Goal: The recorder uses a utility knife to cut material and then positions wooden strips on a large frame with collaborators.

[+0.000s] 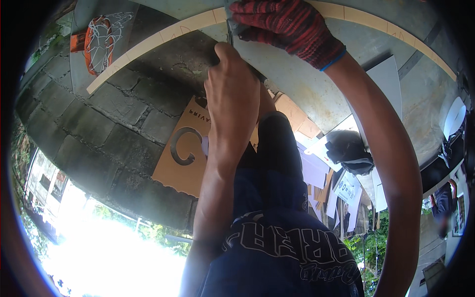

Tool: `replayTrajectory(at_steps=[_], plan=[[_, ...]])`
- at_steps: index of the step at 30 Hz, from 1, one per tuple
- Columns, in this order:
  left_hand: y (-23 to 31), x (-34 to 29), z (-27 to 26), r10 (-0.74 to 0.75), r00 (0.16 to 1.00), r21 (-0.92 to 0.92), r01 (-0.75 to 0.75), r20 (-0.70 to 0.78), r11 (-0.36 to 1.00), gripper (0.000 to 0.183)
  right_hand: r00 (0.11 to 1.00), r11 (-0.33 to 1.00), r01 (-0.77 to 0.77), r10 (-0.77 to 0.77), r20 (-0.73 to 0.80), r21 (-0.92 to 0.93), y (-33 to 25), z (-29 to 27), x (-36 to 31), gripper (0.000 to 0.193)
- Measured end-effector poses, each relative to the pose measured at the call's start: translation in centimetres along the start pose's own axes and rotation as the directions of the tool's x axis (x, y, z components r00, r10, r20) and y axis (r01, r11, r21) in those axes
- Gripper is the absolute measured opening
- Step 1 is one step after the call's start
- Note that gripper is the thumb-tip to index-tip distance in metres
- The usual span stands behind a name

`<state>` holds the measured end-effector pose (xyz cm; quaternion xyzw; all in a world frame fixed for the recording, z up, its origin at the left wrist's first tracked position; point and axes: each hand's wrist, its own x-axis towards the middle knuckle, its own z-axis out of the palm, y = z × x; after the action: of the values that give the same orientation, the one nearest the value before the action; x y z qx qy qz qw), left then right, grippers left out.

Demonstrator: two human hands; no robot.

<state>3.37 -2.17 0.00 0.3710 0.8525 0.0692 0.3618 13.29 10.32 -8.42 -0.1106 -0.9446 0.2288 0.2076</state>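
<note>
A long pale tan strip (168,33) with pencil marks runs across the far side of the grey work surface (307,84), bowed by the lens. My right hand (292,29), in a red and black knitted glove, is closed over the strip's middle. Its fingertips are beside a narrow grey metal-looking piece (229,20) that crosses the strip. Just nearer, my bare left hand (232,94) is closed in a fist with the thumb pointing toward that piece. Whatever the left fingers hold is hidden.
A small orange hoop with a white net (100,44) is at the far left. Printed brown cardboard (180,153) lies against the block wall (94,123). A dark cloth-like bundle (349,151) and several loose sheets (316,166) are to the right.
</note>
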Motion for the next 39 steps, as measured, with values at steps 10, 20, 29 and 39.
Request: replayTrajectory(at_steps=[10, 20, 29, 39], plan=[[0.3, 0.3, -1.3, -0.070, 0.998, 0.007, 0.070, 0.000, 0.998, 0.014, 0.988, 0.998, 0.031, -0.022, -0.151, 0.058, 0.5, -0.1, -0.4, 0.032], [1.1, 1.9, -1.4, 0.119, 0.989, -0.027, -0.121, -0.085, 0.992, 0.010, 0.884, 0.069, -0.257, 0.420, 0.205, 0.964, 0.0, 2.3, -1.4, 0.034], [0.7, 1.5, -0.3, 0.124, 0.989, -0.014, -0.125, -0.083, 0.992, 0.007, 0.998, 1.000, 0.006, -0.005, -0.065, 0.019, 0.4, 0.5, -0.7, 0.028], [1.1, 0.0, 0.4, 0.094, 0.992, 0.059, -0.089, -0.082, 0.994, 0.012, 0.999, 0.998, 0.045, -0.045, 0.008, -0.047, 0.5, 0.0, 0.1, 0.030]])
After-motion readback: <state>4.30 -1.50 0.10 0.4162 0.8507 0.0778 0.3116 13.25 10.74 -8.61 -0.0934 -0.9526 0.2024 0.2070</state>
